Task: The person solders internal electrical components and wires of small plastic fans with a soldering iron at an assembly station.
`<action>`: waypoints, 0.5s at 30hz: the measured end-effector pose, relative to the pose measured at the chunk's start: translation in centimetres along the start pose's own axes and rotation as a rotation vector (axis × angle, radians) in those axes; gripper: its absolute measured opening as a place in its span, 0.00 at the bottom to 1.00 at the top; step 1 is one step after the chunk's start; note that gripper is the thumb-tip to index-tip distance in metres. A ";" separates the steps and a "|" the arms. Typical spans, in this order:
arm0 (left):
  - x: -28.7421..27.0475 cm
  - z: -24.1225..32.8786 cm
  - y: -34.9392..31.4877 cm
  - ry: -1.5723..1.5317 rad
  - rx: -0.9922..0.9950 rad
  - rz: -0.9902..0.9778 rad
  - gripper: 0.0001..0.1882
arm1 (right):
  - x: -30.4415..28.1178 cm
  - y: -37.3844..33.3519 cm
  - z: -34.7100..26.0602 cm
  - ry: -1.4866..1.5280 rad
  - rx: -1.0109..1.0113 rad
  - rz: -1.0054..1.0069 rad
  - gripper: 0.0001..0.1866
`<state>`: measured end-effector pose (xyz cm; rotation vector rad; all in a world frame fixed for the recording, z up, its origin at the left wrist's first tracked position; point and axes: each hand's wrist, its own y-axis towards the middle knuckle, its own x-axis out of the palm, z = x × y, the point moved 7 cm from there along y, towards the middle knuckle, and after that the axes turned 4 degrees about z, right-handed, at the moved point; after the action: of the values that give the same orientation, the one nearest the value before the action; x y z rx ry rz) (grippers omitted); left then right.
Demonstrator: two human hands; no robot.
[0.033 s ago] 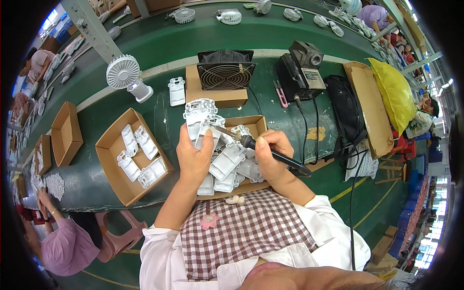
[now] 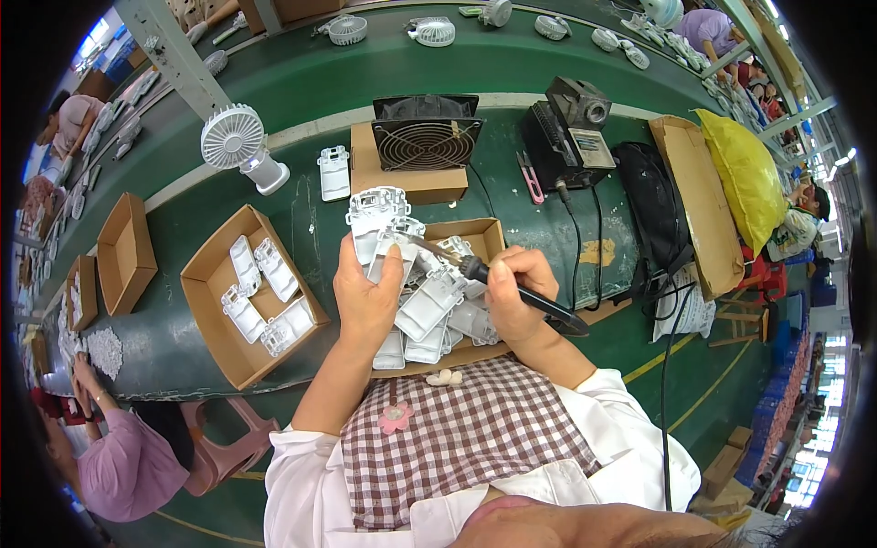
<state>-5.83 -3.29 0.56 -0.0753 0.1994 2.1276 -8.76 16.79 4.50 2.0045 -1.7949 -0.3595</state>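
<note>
My left hand (image 2: 367,290) is closed around white plastic casings (image 2: 377,206), with its thumb across the nearer one; they seem to be two, overlapping. In my right hand (image 2: 521,294) is a black-handled soldering iron (image 2: 539,300), gripped like a pen and slanting up to the left. Its metal tip reaches the casing beside my left thumb; whether it touches cannot be made out. Beneath both hands a cardboard box (image 2: 489,236) is heaped with similar white casings (image 2: 429,306).
To the left, an open box (image 2: 203,270) holds several casings. A white handheld fan (image 2: 236,142) stands behind it. At the back are a black metal-grilled fan (image 2: 427,144) on a cardboard box, pink-handled tweezers (image 2: 530,179) and a black soldering station (image 2: 575,137). A co-worker (image 2: 137,461) sits at left.
My right hand and the soldering iron have shifted very slightly to the right. The left hand and the casings look unmoved.
</note>
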 end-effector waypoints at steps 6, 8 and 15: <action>1.1 -0.6 -0.2 -0.226 -0.088 -0.160 0.22 | -1.0 -0.7 0.7 0.161 0.005 0.051 0.06; 1.8 0.5 -0.6 -0.315 -0.100 -0.280 0.25 | -1.0 -0.7 0.4 0.161 -0.013 0.042 0.06; 2.9 -0.6 -0.5 -0.553 -0.389 -0.259 0.13 | -1.1 -0.7 0.7 0.148 -0.071 0.052 0.06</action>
<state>-6.96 -0.70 -0.46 0.2466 -0.5228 1.8229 -8.57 17.83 3.43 1.8803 -1.7153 -0.2483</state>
